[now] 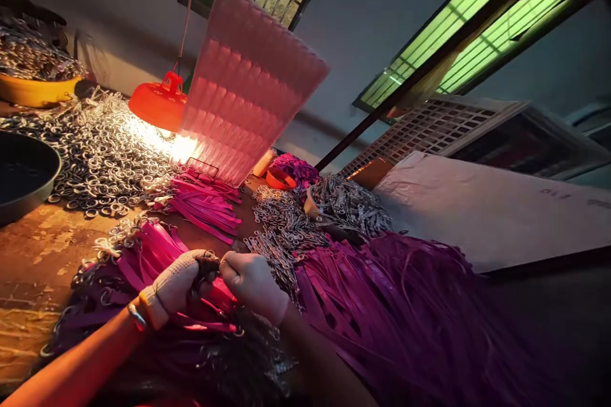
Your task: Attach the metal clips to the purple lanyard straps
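My left hand (175, 287), in a pale knit glove with darkened fingertips, is closed above a heap of pink straps. Against it, my right hand (255, 283) pinches at the same spot, also in a pale glove. What lies between the fingers is too small and dark to make out. Bright pink straps (155, 248) with metal rings at their ends spread under and behind the left hand. To the right lie long purple straps (353, 280). Silver metal clasps (274, 257) are heaped just beyond the right hand.
An orange lamp (157, 102) hangs low over a pile of metal rings (109, 159). Behind stands a translucent ribbed sheet (252, 82). A dark pan (28, 172) and yellow basin (38, 90) sit left. A white board (487, 210) borders the right side.
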Available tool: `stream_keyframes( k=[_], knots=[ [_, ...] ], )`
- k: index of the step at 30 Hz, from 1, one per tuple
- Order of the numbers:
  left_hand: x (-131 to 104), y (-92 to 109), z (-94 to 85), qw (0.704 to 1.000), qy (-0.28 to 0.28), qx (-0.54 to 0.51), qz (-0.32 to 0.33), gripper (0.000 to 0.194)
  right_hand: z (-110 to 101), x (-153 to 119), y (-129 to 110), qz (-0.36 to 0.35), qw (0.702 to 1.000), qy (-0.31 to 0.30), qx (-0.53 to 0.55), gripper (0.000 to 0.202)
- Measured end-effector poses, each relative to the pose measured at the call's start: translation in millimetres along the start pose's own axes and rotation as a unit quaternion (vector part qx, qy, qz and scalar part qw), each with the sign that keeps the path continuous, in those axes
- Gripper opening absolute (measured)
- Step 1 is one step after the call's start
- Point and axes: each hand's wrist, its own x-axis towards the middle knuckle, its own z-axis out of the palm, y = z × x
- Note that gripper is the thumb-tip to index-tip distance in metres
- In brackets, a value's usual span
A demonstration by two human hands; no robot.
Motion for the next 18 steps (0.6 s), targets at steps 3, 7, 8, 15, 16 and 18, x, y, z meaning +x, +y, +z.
stream_keyframes(
  k=[3, 7, 8, 15, 16, 18],
  knots=[
    [7, 10, 4.0, 0.998, -0.024, 0.050, 0.006, 0.023, -3, -5, 5, 0.036, 0.994, -0.024, 0.101, 0.030],
    [44, 39, 12.6, 0.966, -0.047, 0.249, 0.052, 0.025, -8, -3, 28, 0.095, 0.971, 0.152, 0.159, 0.026],
    [59, 46, 15.2, 0.936, -0.038, 0.341, 0.078, 0.024, -9, -2, 34, 0.117, 0.950, 0.209, 0.202, 0.029],
    [145, 35, 28.9, 0.786, 0.015, 0.614, 0.079, 0.010, 15, -17, 61, 0.183, 0.836, 0.253, 0.451, 0.039],
    [149, 28, 29.0, 0.773, 0.017, 0.630, 0.074, 0.014, 18, -21, 62, 0.188, 0.831, 0.248, 0.460, 0.041],
    [153, 17, 28.1, 0.754, 0.017, 0.652, 0.073, 0.025, 22, -28, 66, 0.199, 0.823, 0.243, 0.473, 0.044]
  ],
)
